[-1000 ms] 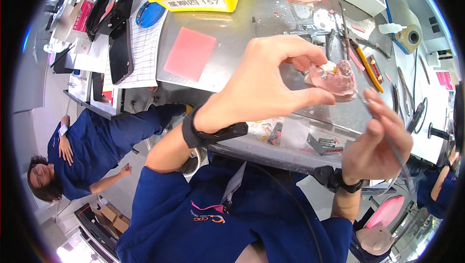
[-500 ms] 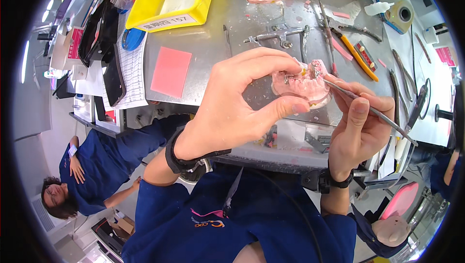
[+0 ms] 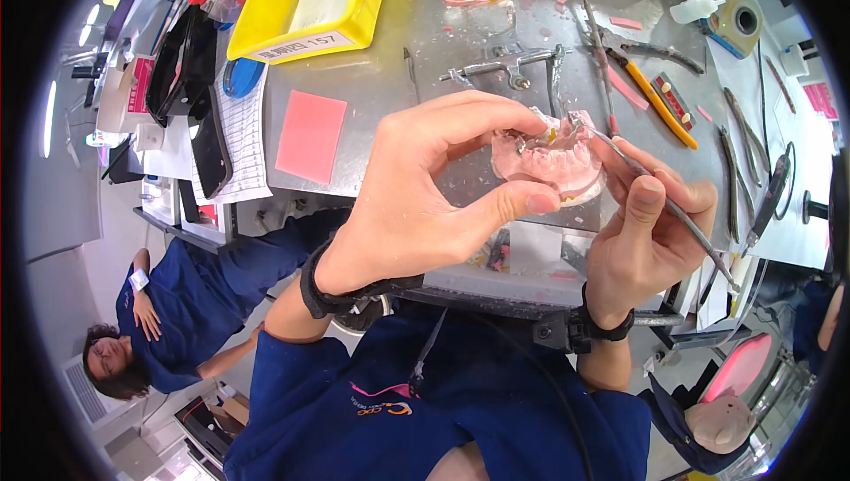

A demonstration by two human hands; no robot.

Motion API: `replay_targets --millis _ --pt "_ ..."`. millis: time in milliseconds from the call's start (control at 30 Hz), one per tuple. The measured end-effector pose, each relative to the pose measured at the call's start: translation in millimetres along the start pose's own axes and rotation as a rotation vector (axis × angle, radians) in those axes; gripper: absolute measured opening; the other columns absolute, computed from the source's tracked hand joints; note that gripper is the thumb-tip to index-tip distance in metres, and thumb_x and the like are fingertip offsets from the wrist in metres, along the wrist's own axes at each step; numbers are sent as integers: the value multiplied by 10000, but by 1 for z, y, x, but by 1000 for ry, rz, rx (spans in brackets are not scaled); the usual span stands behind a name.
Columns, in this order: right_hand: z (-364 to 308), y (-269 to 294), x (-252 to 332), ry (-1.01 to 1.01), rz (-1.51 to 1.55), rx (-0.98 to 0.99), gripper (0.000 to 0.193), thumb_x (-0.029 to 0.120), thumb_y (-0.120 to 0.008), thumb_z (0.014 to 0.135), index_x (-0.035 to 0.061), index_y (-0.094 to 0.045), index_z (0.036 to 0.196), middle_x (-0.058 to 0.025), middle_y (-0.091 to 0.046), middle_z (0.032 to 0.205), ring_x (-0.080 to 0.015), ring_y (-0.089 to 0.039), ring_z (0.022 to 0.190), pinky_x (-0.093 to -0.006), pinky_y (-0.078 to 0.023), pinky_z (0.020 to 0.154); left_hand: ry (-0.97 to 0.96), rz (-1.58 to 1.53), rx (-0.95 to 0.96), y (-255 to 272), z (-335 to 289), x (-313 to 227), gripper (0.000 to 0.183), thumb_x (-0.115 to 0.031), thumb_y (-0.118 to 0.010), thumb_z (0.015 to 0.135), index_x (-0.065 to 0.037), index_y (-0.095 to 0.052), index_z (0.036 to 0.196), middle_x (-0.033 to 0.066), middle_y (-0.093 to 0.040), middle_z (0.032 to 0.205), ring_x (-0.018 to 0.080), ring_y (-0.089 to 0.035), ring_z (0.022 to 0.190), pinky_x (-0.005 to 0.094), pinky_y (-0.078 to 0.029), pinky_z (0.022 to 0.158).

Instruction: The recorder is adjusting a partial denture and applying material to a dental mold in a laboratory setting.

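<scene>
- The pink dental cast (image 3: 553, 167) sits between the person's two hands, over the worktop (image 3: 376, 87); whether it rests there or is lifted, I cannot tell.
- The left hand (image 3: 425, 184) is clamped on the cast from its left side, thumb against the near base and fingers curled over the far edge.
- The right hand (image 3: 651, 224), at the cast's right, is closed pen-fashion on a slim metal tool (image 3: 677, 207). The tip is at the cast's upper right end; actual contact is too fine to make out.
- Likeliest trouble: the tip skids off the rim and scores the pink surface or jabs the left fingers, caused by pushing leftward across the cast towards them.
- The cast could also twist under the tool, since the left hand grips it mainly from one side.
- Squeezing hard might bend the small metal parts (image 3: 521, 146) set on top of the cast, near the left fingertips.
- If the grip slackened, the cast could tip and chip, perhaps against the metal frame (image 3: 518, 74) lying just beyond it.
- Well left of the cast, the pink sheet (image 3: 310, 138) looks out of harm's way.
</scene>
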State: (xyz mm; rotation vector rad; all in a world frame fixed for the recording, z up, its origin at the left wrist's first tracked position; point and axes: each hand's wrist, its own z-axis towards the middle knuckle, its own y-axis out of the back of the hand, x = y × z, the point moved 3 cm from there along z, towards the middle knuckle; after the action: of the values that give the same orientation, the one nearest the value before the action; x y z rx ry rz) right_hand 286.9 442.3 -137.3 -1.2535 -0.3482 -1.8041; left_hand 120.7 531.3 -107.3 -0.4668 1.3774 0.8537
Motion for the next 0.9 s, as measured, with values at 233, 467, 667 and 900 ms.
replay_targets --millis 233,467,667,900 --pt "6 16 3 -44 1 -35 247 212 -568 1028 0 -442 1038 -245 -670 1007 -336 -720 907 -440 -610 853 27 -108 43 9 10 -1 313 -40 -763 834 49 -667 1118 124 -685 1059 162 -656 949 298 -542 886" --pt "40 79 28 -373 -354 -62 290 196 -574 1035 12 -555 1259 -6 -539 735 -36 -419 553 -201 -282 505 96 -43 171 21 20 -3 263 21 -640 927 69 -645 1186 102 -692 1108 137 -644 1011 297 -522 934" --pt "80 136 24 -351 -978 158 325 133 -704 928 -7 -623 1210 36 -472 565 -41 -435 526 -229 -322 495 136 -114 128 18 36 -5 199 6 -626 918 46 -672 1108 72 -706 1001 126 -664 933 259 -529 831" --pt "105 148 11 -341 -1118 198 452 137 -759 862 -83 -567 1208 -63 -557 552 -125 -505 467 -310 -389 469 63 -386 -125 55 46 -20 157 -115 -580 1012 -2 -641 1103 20 -639 970 87 -571 813 221 -473 775"
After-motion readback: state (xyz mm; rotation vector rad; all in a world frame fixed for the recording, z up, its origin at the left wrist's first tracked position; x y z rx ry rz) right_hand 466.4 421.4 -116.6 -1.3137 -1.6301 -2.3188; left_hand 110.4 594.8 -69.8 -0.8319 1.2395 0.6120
